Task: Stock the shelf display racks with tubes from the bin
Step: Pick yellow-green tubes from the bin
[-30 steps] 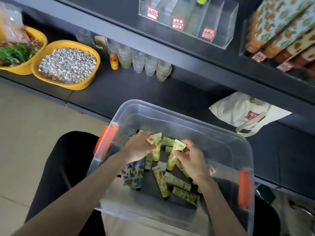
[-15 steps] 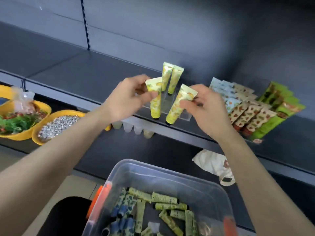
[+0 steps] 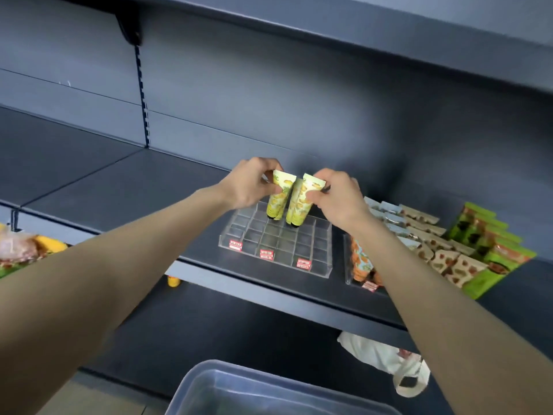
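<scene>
A clear acrylic display rack point(image 3: 278, 244) with small square cells and red price tags sits on the dark shelf point(image 3: 119, 187). My left hand point(image 3: 248, 182) pinches a yellow-green tube point(image 3: 276, 199) near its top. My right hand point(image 3: 338, 199) pinches a second yellow-green tube point(image 3: 299, 205) beside it. Both tubes stand upright, caps down, at the rack's back rows. Other tubes standing behind them are mostly hidden. Only the rim of the clear plastic bin point(image 3: 239, 384) shows at the bottom edge.
A second rack point(image 3: 359, 280) to the right holds several patterned tubes, with green packets point(image 3: 493, 256) beyond. A white cloth bag point(image 3: 389, 360) lies on the lower shelf. A yellow bowl point(image 3: 45, 244) peeks in at far left. Another shelf hangs overhead.
Both hands carried their tubes from the bin up to the shelf, then forward and down into the back of the clear rack. The view tilted upward, so the bin's contents left the frame.
</scene>
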Demonstrator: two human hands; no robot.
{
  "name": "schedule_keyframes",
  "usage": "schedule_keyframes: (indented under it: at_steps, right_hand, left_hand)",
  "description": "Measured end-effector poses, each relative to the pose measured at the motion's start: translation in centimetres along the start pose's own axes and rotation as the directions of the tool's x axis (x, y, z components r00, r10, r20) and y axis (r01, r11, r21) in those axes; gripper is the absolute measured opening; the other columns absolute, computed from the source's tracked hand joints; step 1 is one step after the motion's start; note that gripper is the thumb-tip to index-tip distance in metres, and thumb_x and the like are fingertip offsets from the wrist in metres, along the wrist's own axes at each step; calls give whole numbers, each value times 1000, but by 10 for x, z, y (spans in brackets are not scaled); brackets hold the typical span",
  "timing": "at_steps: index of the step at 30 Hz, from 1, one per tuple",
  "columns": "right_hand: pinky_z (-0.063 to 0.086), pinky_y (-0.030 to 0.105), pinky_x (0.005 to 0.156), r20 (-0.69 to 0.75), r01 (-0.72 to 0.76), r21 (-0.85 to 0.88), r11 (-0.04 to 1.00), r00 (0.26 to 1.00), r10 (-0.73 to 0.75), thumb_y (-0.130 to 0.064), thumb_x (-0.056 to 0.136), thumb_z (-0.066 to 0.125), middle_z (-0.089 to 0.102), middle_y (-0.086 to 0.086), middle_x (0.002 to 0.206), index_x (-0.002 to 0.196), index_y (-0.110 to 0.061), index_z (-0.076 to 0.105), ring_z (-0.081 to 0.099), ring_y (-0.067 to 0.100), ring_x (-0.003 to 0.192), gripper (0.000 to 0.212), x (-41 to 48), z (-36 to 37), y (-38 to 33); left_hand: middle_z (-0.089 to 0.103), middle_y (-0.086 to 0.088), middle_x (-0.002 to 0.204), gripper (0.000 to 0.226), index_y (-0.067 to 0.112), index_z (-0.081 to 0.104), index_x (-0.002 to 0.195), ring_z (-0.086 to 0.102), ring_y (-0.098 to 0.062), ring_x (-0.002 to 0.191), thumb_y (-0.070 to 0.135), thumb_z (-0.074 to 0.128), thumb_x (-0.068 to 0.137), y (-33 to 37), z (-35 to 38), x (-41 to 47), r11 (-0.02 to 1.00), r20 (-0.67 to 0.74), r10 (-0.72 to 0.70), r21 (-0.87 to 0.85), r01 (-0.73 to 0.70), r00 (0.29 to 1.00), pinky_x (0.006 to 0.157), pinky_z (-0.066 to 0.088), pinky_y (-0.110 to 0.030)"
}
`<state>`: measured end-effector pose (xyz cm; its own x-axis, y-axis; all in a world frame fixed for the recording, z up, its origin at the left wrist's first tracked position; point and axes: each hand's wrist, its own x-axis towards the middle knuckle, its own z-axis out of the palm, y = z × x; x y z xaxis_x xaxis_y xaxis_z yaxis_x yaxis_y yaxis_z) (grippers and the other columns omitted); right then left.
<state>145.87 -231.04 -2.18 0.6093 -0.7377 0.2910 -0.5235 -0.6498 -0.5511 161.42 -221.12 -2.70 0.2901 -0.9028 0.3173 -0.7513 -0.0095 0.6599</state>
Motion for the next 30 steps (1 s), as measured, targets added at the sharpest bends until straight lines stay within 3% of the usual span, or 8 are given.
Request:
schedule_keyframes:
  at_steps: [5, 10, 18, 25, 30]
  right_hand:
    - [52, 38, 80, 36, 14, -52, 999, 999, -12, -11, 88, 61, 66, 9, 93, 100, -13, 64, 61, 28, 88, 13, 10, 10, 6]
    - [50, 35, 78, 94, 25, -82, 996, 995, -17, -13, 89, 60, 66, 12, 98, 103, -11, 65, 62, 29, 88, 15, 18, 18, 13]
    - [51, 35, 86, 156, 14, -93, 996, 988, 1, -14, 89, 60, 62, 15, 112, 119, -10, 62, 62, 30, 98, 30, 27, 20, 15]
    - [52, 40, 86, 170, 32, -136, 990, 985, -9, -14, 90, 59, 60, 13, 114, 116, -16, 60, 62, 28, 96, 26, 28, 19, 7]
    - [49, 34, 82, 159, 43, -161, 986, 987, -17, -11, 91, 58, 60, 12, 114, 114, -16, 61, 61, 27, 96, 24, 27, 16, 6]
  left_hand:
    - [62, -9, 90, 14, 14, 60, 94, 58, -24, 84, 12, 67, 83, -11, 12, 19, 1000, 73, -24, 9, 23, 997, 85, 47, -33]
    - [59, -5, 86, 26, 14, 60, 110, 54, -18, 79, 17, 66, 84, -19, 13, 30, 995, 189, -49, 90, 32, 981, 75, 40, -26]
    - [54, 8, 75, 29, 16, 57, 116, 51, -4, 68, 16, 62, 88, -17, 4, 37, 992, 302, -95, 108, 65, 949, 65, 39, -18]
    - [56, 6, 79, 31, 15, 55, 118, 56, -17, 82, 14, 62, 88, -14, 8, 35, 992, 279, -96, 100, 71, 955, 79, 39, -26]
    - [60, -3, 91, 33, 13, 54, 118, 57, -21, 87, 13, 63, 86, -16, 10, 36, 991, 252, -105, 102, 82, 962, 83, 44, -30]
